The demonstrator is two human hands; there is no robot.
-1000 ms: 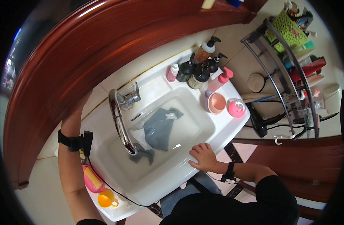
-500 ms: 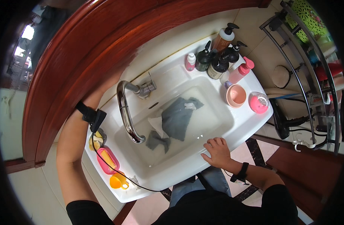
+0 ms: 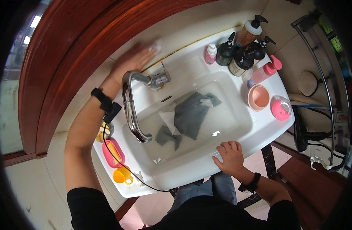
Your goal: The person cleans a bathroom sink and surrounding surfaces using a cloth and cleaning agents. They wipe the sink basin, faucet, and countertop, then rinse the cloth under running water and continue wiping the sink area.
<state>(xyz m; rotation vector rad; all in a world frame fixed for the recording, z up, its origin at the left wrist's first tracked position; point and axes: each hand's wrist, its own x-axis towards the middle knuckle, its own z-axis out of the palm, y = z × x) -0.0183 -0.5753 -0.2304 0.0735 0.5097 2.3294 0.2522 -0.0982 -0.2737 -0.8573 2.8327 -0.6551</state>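
White cloth (image 3: 157,46) pressed under the flat, spread left hand (image 3: 132,61) on the wall behind the sink's (image 3: 191,168) back edge; right hand (image 3: 230,155), fingers spread, rests on its front rim, holding nothing.

Left hand (image 3: 133,61) stretched far forward, palm down, blurred; right hand (image 3: 230,156) flat, fingers spread.

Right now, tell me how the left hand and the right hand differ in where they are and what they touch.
The left hand reaches behind the chrome faucet and lies flat on the tiled wall with a white cloth at its fingertips; the right hand rests on the near rim of the white sink. The left hand is stretched far from the body; the right hand stays close. Both wrists wear black bands, and neither hand touches the grey cloth soaking in the basin.
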